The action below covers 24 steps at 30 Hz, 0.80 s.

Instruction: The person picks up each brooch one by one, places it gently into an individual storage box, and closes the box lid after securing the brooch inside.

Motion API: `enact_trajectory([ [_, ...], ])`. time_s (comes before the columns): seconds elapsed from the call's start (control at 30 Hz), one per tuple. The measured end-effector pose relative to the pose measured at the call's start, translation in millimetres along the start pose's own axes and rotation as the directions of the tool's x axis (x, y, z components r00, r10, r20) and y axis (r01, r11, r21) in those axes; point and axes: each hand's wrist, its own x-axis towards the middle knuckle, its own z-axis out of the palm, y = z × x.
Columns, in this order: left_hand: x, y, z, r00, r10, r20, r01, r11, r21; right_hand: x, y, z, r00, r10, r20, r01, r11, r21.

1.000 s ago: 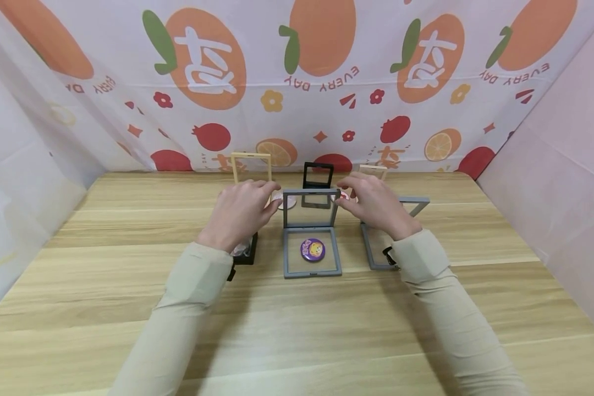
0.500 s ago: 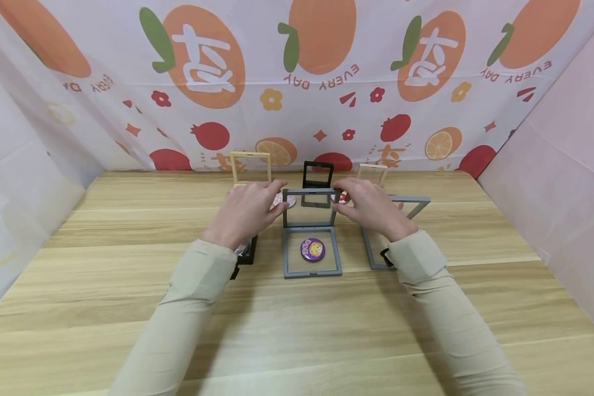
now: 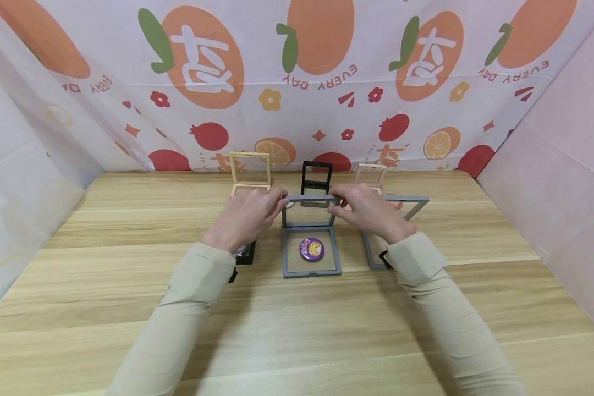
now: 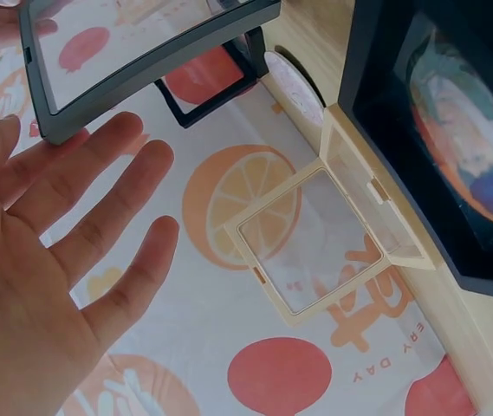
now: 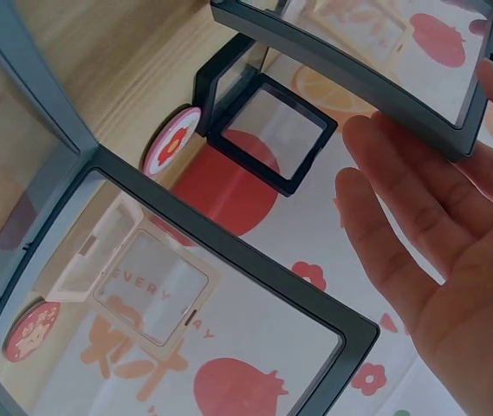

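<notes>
An opened grey display frame (image 3: 312,273) stands mid-table, its clear lid raised on the hinge at the back. A round purple badge (image 3: 312,249) with a yellow bear lies on the clear film of its base. My left hand (image 3: 247,217) pinches the lid's top left corner. The top right corner is gripped by my right hand (image 3: 368,209). In the left wrist view the lid's grey rim (image 4: 159,74) meets the thumb and upper fingers, the other fingers spread straight. The right wrist view has the thumb against the lid's rim (image 5: 359,78) and fingers behind it.
Another open grey frame (image 3: 408,199) stands right, partly behind my right arm. At the back stand a small black frame (image 3: 317,164), a yellow frame (image 3: 249,154) and a pale pink one (image 3: 372,165). A black case (image 3: 247,258) sits beside my left wrist. Badges (image 5: 172,140) lie behind.
Both hands have closed in on the lid's top corners. The lid has tipped a little forward, towards me, while the base and badge have stayed in place.
</notes>
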Motion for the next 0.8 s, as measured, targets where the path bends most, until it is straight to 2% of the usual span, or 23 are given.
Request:
enact_trajectory([
  [0.27,-0.5,-2.0,3.0,1.000,0.008,0.020,-0.009,1.000,0.016,-1.5,-0.2,3.7,0.999,0.017,0.028,-0.018,1.000,0.020],
  [0.6,2.8,-0.5,5.1,0.999,0.002,0.050,0.003,0.996,-0.095,-2.1,4.7,5.5,0.999,-0.022,0.023,0.021,0.999,0.036],
  [0.8,0.6,-0.4,6.0,0.989,-0.040,0.142,0.061,0.987,-0.150,-4.3,5.8,7.8,0.995,0.026,0.095,-0.037,0.993,0.112],
])
